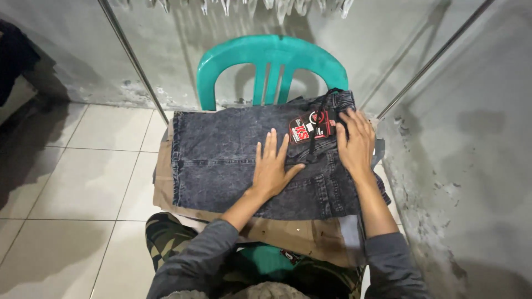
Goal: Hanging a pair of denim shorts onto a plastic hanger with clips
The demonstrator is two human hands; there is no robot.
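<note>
Okay, I'm watching both hands pressing flat on a pair of dark acid-washed denim shorts (pixel 233 160), folded and lying on a sheet of brown cardboard (pixel 310 235) that is sitting across the seat of a teal plastic chair (pixel 271 61). The left hand (pixel 272 166) is lying palm down near the middle of the denim, fingers spread apart and straight, gripping nothing. The right hand (pixel 354 141) is also open and flat, fingers together-ish, resting on the waistband end just beside a red, black and white hang tag (pixel 310 127) on a dark cord. Neither hand is pinching the cloth as far as I'm seeing.

My judgement: this is smoothing or flattening the fold. To do it well I'm keeping the left palm anchoring the middle while the right is sweeping outward, so creases are moving off the edge instead of bunching. I'm keeping the tag lying face up, not getting trapped under the fold. Pressure should be staying even, since the cardboard is overhanging the seat toward the knees and could be tipping.

Around it: grey concrete walls (pixel 465 111), two metal poles (pixel 133 58) leaning at angles, pale floor tiles (pixel 83 177), camouflage trousers (pixel 166 235) on the person's legs, grey sleeves (pixel 194 266). Something pale is hanging at the top edge; I can't tell what.
</note>
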